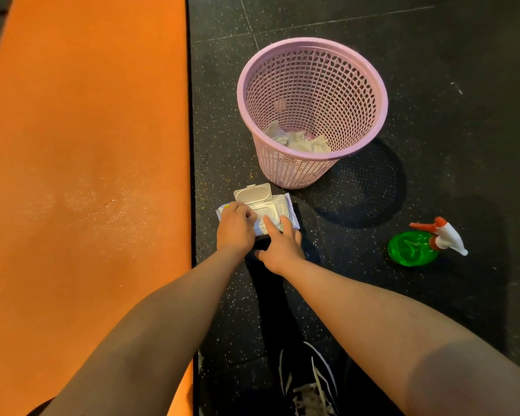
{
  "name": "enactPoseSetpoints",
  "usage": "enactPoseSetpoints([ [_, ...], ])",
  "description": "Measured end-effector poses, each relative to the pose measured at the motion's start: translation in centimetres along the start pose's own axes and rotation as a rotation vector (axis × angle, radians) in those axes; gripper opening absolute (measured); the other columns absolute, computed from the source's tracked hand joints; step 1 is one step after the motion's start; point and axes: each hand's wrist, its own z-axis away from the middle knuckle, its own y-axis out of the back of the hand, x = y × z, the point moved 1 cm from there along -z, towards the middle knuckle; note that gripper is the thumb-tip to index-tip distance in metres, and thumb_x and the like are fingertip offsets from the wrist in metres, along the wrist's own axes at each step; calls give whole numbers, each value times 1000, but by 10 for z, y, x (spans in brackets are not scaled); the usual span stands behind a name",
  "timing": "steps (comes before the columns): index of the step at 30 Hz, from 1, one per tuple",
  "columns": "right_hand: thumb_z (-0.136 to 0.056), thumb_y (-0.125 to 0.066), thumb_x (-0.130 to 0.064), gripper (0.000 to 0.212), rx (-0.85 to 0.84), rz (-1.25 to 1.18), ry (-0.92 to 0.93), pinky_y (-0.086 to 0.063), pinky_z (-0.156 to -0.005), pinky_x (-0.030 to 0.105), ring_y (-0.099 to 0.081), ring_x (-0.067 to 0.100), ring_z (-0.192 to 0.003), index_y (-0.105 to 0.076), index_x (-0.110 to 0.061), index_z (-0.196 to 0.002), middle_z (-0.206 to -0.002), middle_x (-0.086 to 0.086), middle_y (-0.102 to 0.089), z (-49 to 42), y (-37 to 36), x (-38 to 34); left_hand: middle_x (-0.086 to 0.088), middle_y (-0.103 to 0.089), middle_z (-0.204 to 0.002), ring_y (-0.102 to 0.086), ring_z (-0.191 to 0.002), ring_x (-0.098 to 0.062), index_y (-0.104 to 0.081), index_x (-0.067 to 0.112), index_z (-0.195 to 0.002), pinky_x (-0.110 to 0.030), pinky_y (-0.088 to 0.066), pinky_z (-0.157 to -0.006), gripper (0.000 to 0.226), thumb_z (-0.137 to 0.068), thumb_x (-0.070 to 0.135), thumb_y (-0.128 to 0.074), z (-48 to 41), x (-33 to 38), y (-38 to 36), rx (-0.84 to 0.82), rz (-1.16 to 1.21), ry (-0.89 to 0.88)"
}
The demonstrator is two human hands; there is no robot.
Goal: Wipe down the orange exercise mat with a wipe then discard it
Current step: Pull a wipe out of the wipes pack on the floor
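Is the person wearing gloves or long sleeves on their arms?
No. The left hand and the right hand are bare, with no gloves, rings or watch showing. The left forearm and right forearm are bare too; no sleeve shows.

- I counted one orange exercise mat (81,130) in my feed.
- There was one pink mesh basket (282,172).
- Inside it were several crumpled wipes (306,142) (bunched too tightly for me to give a firm number).
- I saw one pack of wipes (288,211), and it had one flip lid (252,193).
- There was one green spray bottle (412,249), fitted with one trigger head.
- Two hands were in view: one left hand (236,231) and one right hand (282,247).
- I could see one shoe (309,382), and two bare forearms.
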Motion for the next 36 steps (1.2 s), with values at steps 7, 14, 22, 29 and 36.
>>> enactPoseSetpoints([
  [7, -97, -65, -31, 90, -11, 55, -13, -34, -116, 53, -3, 31, -150, -1, -44, -159, -166, -4, 15, 3, 3, -5, 2, -58, -99, -52, -93, -14, -61, 12, -88, -28, -41, -80, 15, -99, 13, -52, 3, -1, 7, -15, 140, 24],
  [14, -96, -64, -25, 94, -34, 58, -34, -31, -118, 56, 4, 33, -151, 3, -45, -158, -165, -2, 20, 5, 2, -11, 3, -62, -97, -56, -87, -13, -56, 18, -98, -24, -35, -70, 14, -106, 22, -45, 18, 8, 27, -19, 296, 147],
  [22, -96, -62, -23, 95, -70, 66, -50, -26, -119, 59, 11, 35, -152, 6, -45, -158, -166, -1, 23, 6, 4, -15, 4, -59, -93, -54, -79, -10, -55, 12, -104, -12, -38, -61, 18, -106, 25, -43, 23, 4, 39, 19, 351, 209],
  [29, -93, -65, -23, 96, -22, 2, -52, -29, -119, 53, 15, 34, -153, 2, -47, -158, -166, -4, 23, 6, -1, -15, 4, -61, -84, -55, -74, -13, -67, 23, -100, -30, -43, -65, 15, -90, 32, -72, 30, -13, 48, -100, 356, 195],
  [36, -93, -67, -27, 98, -7, 45, -33, -27, -120, 56, 18, 35, -153, 4, -49, -157, -165, -3, 26, 7, -8, -13, -4, -67, -104, -61, -94, -21, -74, 13, -110, -26, -43, -72, 25, -93, 13, -56, 26, -13, 54, -237, 53, 195],
])
